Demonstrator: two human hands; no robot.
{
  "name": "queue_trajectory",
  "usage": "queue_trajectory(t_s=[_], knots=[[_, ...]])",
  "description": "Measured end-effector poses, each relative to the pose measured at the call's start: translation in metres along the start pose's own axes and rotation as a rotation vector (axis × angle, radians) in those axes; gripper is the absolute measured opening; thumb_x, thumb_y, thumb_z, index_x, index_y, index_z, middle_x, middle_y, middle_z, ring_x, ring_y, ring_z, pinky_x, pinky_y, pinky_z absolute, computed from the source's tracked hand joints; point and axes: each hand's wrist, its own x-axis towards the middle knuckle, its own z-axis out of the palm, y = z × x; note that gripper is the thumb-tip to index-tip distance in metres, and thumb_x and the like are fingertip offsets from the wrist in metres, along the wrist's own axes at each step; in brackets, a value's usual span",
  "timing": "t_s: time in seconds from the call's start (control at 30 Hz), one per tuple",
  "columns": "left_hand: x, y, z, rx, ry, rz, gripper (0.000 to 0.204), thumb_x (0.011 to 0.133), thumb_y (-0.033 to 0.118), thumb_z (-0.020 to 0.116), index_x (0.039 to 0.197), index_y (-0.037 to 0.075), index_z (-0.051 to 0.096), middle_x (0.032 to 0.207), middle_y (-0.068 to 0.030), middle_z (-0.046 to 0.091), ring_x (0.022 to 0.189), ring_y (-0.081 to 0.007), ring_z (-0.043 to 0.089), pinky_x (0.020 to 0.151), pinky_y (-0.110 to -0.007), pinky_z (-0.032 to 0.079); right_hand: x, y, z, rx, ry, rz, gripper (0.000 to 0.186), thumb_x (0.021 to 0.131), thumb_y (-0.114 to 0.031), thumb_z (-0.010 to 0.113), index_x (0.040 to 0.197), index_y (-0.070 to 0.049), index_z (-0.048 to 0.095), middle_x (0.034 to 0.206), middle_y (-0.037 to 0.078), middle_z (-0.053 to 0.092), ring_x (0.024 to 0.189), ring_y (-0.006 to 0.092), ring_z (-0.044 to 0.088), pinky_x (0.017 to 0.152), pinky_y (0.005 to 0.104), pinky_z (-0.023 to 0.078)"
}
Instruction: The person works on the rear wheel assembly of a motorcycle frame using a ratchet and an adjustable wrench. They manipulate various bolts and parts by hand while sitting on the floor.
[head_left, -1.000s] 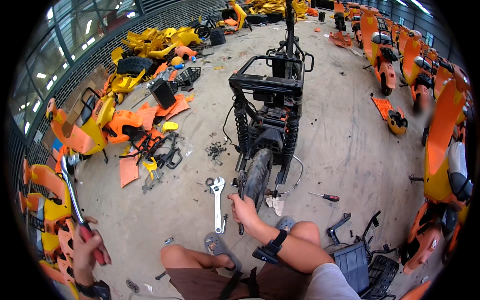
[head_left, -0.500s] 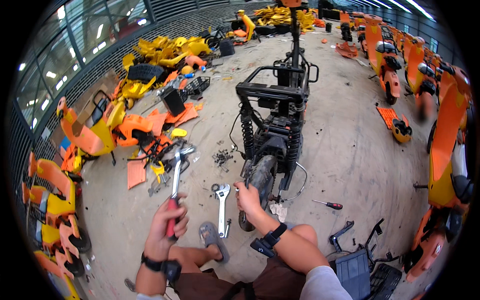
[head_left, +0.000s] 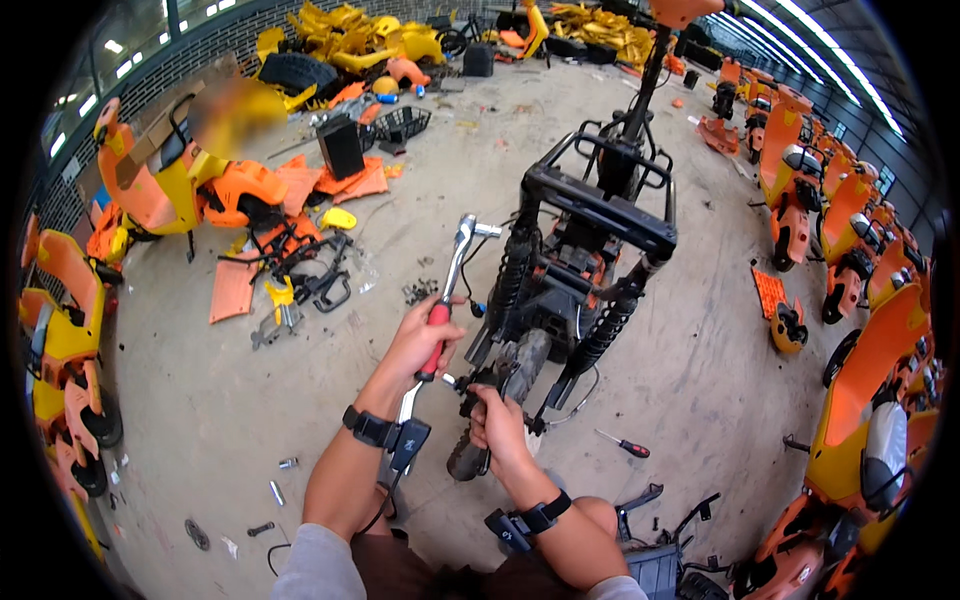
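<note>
My left hand (head_left: 425, 338) is closed round the red grip of a ratchet wrench (head_left: 462, 258), whose chrome head points up and away. Beside it, my right hand (head_left: 499, 428) has its fingers curled in at the hub of the rear wheel (head_left: 527, 365); what they hold, if anything, is hidden. The wheel belongs to a stripped black scooter frame (head_left: 600, 215) standing in front of me, with a coil shock on each side. A small shiny metal piece (head_left: 450, 381) shows by the hub. Below my left hand, a chrome tool (head_left: 408, 402) is partly covered.
A screwdriver (head_left: 632, 449) lies on the floor to the right, near dark metal brackets (head_left: 690, 520). Small metal cylinders (head_left: 277, 492) are at the lower left. Orange-and-yellow scooters (head_left: 865, 400) line the right side; loose panels and a black box (head_left: 342, 147) lie at the left.
My left hand has brought the ratchet wrench right, close to the wheel. My right hand has shifted slightly lower and stays by the hub. The view has turned, and the scooter frame looks tilted.
</note>
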Motion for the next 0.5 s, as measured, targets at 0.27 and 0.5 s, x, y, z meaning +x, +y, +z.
queue_trajectory(t_s=[0.27,0.5], knots=[[0.030,-0.001,0.000,-0.007,0.005,-0.028,0.045,0.078,-0.003,0.055,0.123,0.001,0.048,0.074,-0.0063,0.051,0.039,-0.0104,0.043,0.032,-0.025,0.033,0.009,-0.002,-0.010,-0.028,0.027,0.030,0.022,0.093,-0.023,0.051,0.105,-0.004,0.054,0.059,-0.004,0.036,0.041,0.0063,0.029,0.038,0.0234,0.023],[0.029,0.011,-0.011,0.098,-0.061,-0.017,0.049,0.078,-0.002,0.057,0.125,0.000,0.047,0.061,-0.0018,0.045,0.037,-0.0083,0.040,0.032,-0.024,0.029,0.014,-0.007,-0.007,-0.032,0.005,0.051,0.023,0.093,-0.021,0.051,0.107,-0.004,0.053,0.058,-0.004,0.036,0.041,0.0062,0.029,0.038,0.0233,0.022]])
